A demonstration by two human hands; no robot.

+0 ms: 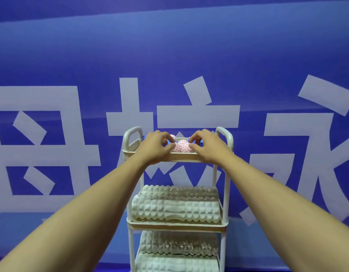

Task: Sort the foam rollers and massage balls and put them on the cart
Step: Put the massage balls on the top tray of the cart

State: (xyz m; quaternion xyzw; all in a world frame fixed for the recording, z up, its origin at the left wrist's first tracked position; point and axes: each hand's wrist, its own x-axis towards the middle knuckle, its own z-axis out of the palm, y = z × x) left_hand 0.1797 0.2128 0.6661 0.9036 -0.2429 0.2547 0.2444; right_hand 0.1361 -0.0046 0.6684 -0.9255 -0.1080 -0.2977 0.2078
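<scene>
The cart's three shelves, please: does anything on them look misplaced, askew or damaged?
Nothing stands out. The pink spiky balls and blue ones share the top tray, where the left hand and right hand reach in. White ridged foam rollers lie lengthwise on the middle and lower shelves, none hanging over.

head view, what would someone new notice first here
Two bare arms reach in from the bottom corners, the left hand and right hand meeting over the top tray of a white cart, fingers curled around spiky pink balls. Behind them a blue wall with huge pale characters fills the view. Below, knobbly white foam rollers lie on the middle and bottom shelves.
</scene>
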